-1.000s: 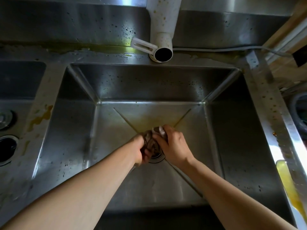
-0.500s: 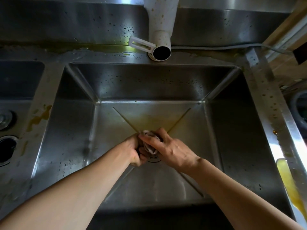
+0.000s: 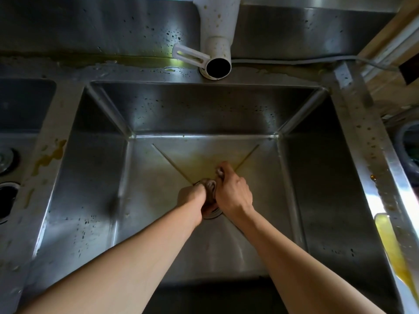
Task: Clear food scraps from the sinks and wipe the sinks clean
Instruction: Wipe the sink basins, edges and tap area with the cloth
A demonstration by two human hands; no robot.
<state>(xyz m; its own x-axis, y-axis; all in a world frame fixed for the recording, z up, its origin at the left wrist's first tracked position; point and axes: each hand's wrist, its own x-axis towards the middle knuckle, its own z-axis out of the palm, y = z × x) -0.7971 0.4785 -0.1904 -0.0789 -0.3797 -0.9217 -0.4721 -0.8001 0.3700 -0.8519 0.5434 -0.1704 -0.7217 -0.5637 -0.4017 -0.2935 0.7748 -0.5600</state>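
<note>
Scraps look cleared from the sink [image 3: 317,177], yet yellow film remains on its far floor while left hand [image 3: 191,198] and right hand [image 3: 233,193] both grip a cloth [image 3: 209,186] over the central drain [image 3: 212,213].

Dim, steel glare, wide-angle edge distortion

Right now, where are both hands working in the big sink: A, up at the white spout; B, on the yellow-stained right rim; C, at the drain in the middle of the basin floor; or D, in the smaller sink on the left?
C: the left hand and right hand meet over the drain on the sink floor, gripping a wadded cloth between them.
</note>
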